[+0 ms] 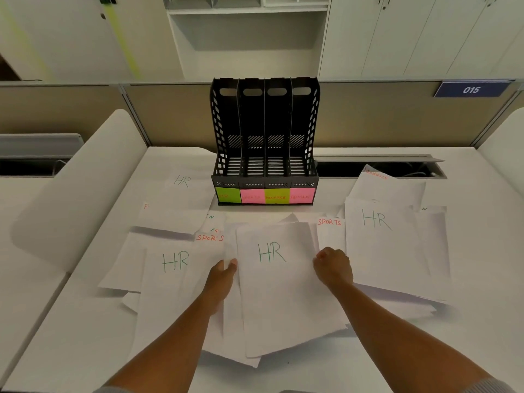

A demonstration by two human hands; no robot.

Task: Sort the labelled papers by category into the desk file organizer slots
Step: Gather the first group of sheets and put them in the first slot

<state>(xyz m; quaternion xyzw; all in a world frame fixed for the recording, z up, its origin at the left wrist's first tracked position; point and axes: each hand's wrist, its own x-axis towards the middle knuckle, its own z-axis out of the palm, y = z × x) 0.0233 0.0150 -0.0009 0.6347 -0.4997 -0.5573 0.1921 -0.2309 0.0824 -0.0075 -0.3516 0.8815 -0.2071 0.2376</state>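
Both hands are on the middle HR sheet (279, 282) now: the left hand (224, 276) sits at its left edge with the thumb lying on the paper and the fingers seemingly tucked under, so it looks like a pinch, and the right hand (334, 268) is curled at the right edge, knuckles up, apparently gripping that side, though the fingertips are hidden. The sheet lies between the two hands, long axis running away from the person, toward the file organizer (265, 143), which stands straight ahead, well beyond the hands. The green-tagged slot (227, 195) at the far left is probably HR; the writing is faint. So I'd judge the carry goes forward and slightly left, nearer the left hand's side. All four slots look empty. More sheets lie scattered around: another HR (174, 262) left, one (377, 222) right, SPORTS (329, 222) peeking out between. The white surface (354, 361) backs onto a beige partition (170, 114), white cabinets (411, 35) behind.
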